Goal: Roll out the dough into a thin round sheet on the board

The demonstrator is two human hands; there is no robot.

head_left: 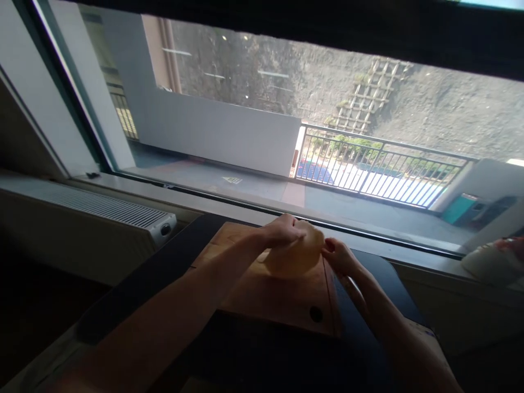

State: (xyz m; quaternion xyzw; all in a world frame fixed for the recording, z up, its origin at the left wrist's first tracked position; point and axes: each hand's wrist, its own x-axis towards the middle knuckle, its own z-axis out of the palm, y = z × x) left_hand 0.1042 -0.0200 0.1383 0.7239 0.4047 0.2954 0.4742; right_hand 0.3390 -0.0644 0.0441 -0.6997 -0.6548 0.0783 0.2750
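A thin, floppy yellowish sheet [297, 254], looking like rolled-out dough, is held up over a wooden cutting board [278, 311]. Daylight shines through it. My left hand [282, 229] grips its upper left edge, fingers closed and partly hidden behind it. At the opposite edge, my right hand [336, 255] pinches the sheet between thumb and fingers. The sheet's lower part hangs close above the board; I cannot tell whether it touches. The board has a dark round hole near its front right corner.
Under the board is a dark table [379, 273] with rounded corners, pushed against the window sill [196, 199]. A white radiator [123, 210] stands to the left. Beyond the glass are a walkway and a metal railing [368, 164]. A pale object [491, 262] sits at the far right.
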